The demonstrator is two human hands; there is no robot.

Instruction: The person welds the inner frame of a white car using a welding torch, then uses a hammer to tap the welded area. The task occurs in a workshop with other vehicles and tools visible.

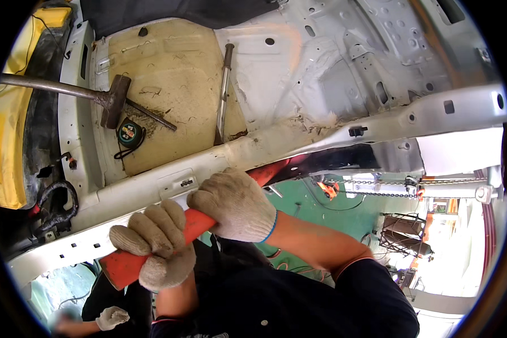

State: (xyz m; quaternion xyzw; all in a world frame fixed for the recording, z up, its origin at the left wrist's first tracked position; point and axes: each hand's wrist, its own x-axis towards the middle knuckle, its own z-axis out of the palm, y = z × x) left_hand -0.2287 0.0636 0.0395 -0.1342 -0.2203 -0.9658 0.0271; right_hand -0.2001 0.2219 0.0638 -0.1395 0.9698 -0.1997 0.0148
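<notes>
Both my hands wear knitted off-white work gloves and grip a thick orange-red tube [200, 221], which slants from lower left to upper right beside the car body's sill [248, 147]. My left hand [158, 242] wraps round it near its lower left end. Higher up, my right hand [234, 204] closes over it, close against the sill. Past my right glove the tube [263, 173] shows again, running on by the underside of the sill, where its far end cannot be made out.
On the car floor [174, 112] lie a sledgehammer [116, 101], a tape measure [129, 133], a short metal rod [152, 115] and a long metal bar [224, 96]. Another person's gloved hand [112, 318] is at lower left. A chain [377, 181] stretches across at right above the green floor [315, 208].
</notes>
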